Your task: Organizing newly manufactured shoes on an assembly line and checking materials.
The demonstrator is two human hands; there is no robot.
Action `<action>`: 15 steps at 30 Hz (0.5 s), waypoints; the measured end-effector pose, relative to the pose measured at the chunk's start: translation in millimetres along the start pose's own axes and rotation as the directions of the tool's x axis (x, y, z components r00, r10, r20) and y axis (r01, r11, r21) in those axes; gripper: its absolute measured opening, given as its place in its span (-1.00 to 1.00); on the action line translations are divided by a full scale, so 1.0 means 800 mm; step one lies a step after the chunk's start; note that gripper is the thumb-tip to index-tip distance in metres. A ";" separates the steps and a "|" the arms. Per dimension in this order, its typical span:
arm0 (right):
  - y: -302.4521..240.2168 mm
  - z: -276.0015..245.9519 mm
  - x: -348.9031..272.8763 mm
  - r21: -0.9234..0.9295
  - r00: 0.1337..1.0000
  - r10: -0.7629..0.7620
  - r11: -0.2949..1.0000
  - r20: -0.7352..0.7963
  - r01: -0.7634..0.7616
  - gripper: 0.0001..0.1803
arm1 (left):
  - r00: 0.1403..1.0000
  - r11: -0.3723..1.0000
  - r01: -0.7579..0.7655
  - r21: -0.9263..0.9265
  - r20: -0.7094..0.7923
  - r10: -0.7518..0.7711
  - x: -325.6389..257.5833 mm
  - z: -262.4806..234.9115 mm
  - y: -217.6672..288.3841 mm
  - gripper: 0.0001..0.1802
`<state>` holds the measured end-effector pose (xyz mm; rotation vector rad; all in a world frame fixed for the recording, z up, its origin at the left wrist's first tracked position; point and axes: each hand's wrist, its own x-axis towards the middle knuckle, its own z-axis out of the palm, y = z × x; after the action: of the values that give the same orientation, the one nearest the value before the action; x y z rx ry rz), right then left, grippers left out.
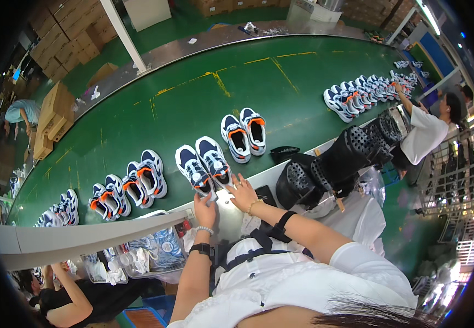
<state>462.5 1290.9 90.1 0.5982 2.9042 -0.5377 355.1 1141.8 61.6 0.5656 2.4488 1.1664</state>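
While both hands work at the near edge of the smooth green conveyor belt point(185, 112), scuffed and marked with worn yellow lines, one pair of navy-and-white sneakers with orange trim point(210, 157) lies on that edge, side by side, toes toward the belt's far side. Rounded navy toe caps, thick sculpted white soles, pale laced-up tongues, orange at the collars; overlays look smooth, exact material unclear. Left hand point(204, 211) is at the left shoe's heel, fingers bent up against it; cannot tell if gripped tight. Right hand point(243, 195) has fingers spread, not closed, tips by the right shoe's heel; exact contact unclear. Second matching pair point(243, 134) sits farther onto the belt, orange-rimmed openings showing. More matching shoes stand in rows toward the belt's left end point(127, 188) and right end point(365, 95). Just off the belt's near edge: bare shiny metal plate point(228, 216), clear plastic trays point(179, 263) with crumpled white and blue-striped items, bulky matte-black rounded forms point(330, 164) dotted with holes. Beyond the belt's far edge, stacked brown cardboard boxes point(70, 35), flat-sided.
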 end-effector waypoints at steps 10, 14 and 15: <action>0.026 0.006 -0.008 0.175 0.995 -0.024 0.984 -0.096 0.041 -0.49 | 0.995 0.995 -0.096 -0.010 -0.001 0.096 -0.028 0.036 -0.002 -0.46; 0.044 -0.080 0.044 0.210 0.968 0.182 0.967 -0.174 -0.144 -0.79 | 0.989 0.991 -0.119 0.054 -0.077 0.123 -0.011 0.018 -0.016 -0.30; 0.063 -0.102 0.057 0.156 0.938 0.232 0.968 -0.257 -0.197 -0.80 | 0.979 0.990 -0.143 0.017 -0.147 0.144 -0.004 0.023 0.001 -0.25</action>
<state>437.4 1380.7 140.9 1.0749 3.0145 -0.6617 366.6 1152.3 51.9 0.6909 2.5724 1.3006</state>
